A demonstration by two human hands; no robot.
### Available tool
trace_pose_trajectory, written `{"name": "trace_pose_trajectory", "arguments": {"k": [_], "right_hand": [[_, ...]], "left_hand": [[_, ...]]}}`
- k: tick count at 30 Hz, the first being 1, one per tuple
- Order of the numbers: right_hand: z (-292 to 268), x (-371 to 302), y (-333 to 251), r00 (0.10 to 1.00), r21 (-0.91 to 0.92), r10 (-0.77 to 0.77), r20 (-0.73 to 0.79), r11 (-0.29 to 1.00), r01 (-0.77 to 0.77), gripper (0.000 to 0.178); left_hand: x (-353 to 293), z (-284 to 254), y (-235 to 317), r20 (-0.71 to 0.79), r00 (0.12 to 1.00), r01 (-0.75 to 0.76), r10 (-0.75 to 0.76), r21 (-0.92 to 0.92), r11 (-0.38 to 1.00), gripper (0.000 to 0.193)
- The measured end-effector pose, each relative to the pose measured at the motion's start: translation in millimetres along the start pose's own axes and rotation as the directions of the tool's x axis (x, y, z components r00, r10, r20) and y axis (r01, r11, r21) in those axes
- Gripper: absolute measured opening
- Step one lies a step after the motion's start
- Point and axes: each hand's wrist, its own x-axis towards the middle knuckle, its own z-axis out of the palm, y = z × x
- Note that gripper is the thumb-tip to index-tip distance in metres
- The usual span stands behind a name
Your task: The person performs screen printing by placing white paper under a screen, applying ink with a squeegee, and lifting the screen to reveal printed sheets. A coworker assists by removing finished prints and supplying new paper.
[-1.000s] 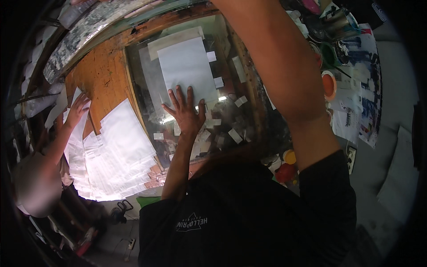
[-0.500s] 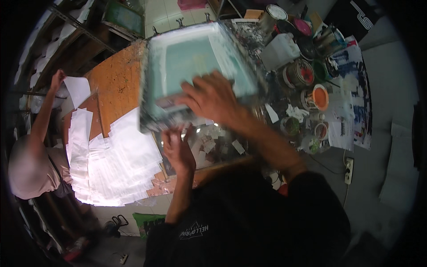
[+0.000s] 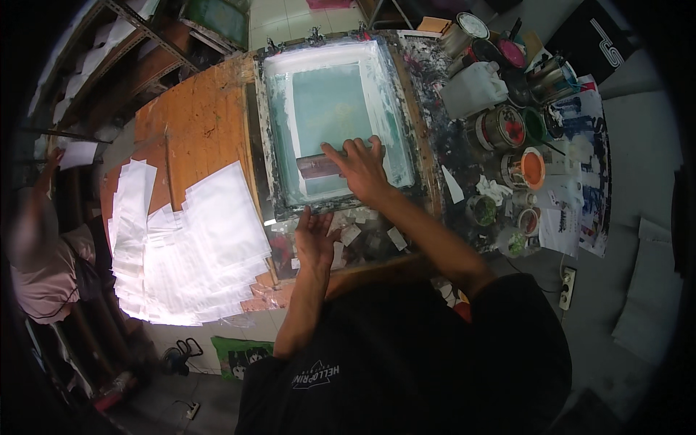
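A screen-printing frame lies flat on the work table, its pale green mesh bordered by white tape. Across the near part of the mesh rests a squeegee with a brownish bar. My right hand grips the squeegee's right part, fingers bent over it; the hand hides that end. At the frame's near edge is my left hand, palm turned up, fingers stretched out and thumb apart. Its fingertips touch or nearly touch the rim. Whatever lies beneath the screen is hidden.
Overlapping white sheets cover the near left of the wooden table. Paint cans, an orange tub and a white jug crowd the right side. Clamps stand at the frame's far edge. Another person holds paper at far left.
The frame has come down from a tilted, raised position to lie flat. My right hand and the squeegee shifted right with it. The other person's hand and paper moved left and lower.
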Motion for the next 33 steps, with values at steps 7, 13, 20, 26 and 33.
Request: {"name": "trace_pose_trajectory", "arguments": {"k": [7,13,20,26,33], "right_hand": [[41,43,30,0.995,-0.043,-0.025,-0.092,0.999,0.021,0.067],[64,166,102,0.989,-0.122,0.017,-0.145,0.992,-0.035,0.062],[14,122,81,0.983,0.188,-0.027,0.181,0.982,-0.007,0.056],[-59,-2,-12,0.997,0.033,-0.070,0.015,0.997,0.069,0.062],[-162,67,-17,0.957,-0.010,-0.138,-0.254,0.990,0.140,0.060]], "left_hand": [[-7,13,3,-0.014,0.999,-0.029,0.030,0.098,0.995,0.080],[1,9,0,-0.037,0.999,-0.014,0.016,0.074,0.997,0.077],[3,-5,-1,-0.144,0.990,0.005,-0.010,-0.033,0.999,0.061],[-24,7,21,0.116,0.987,-0.108,0.110,-0.019,0.994,0.028],[-50,70,88,0.529,0.758,-0.401,0.381,-0.083,0.912,0.015]]}}
